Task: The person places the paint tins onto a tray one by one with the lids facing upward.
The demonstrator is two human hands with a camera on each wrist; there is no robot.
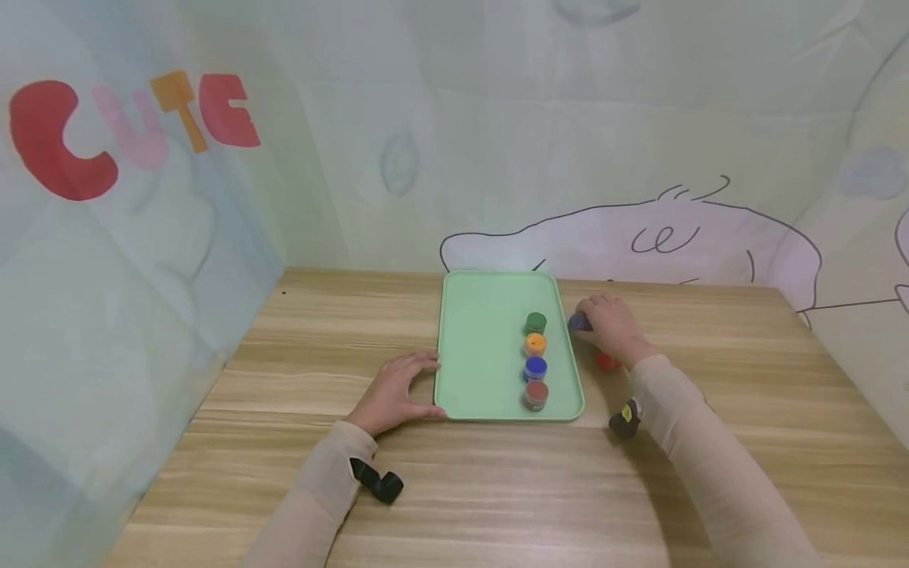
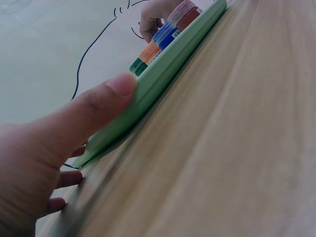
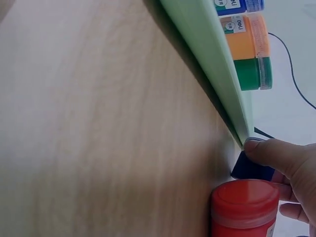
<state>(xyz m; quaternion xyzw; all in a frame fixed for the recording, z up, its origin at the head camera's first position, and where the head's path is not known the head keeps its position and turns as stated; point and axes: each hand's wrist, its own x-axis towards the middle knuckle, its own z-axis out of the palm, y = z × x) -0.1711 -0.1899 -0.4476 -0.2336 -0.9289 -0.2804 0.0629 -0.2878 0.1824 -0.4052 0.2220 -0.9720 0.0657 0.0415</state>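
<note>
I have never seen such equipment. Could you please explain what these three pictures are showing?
There is no robot: the left grip and the right grip are a person's bare hands. The wide picture comes from a camera on the head, looking down; the other two come from cameras on the left and right wrists. On the wooden table lies a light green tray, carrying a row of four: green jar, orange jar, blue jar and reddish-brown jar. A red jar is to the tray's right. The left grip touches the tray's left edge. The right grip pinches a dark blue item, mostly hidden, perhaps another jar.
</note>
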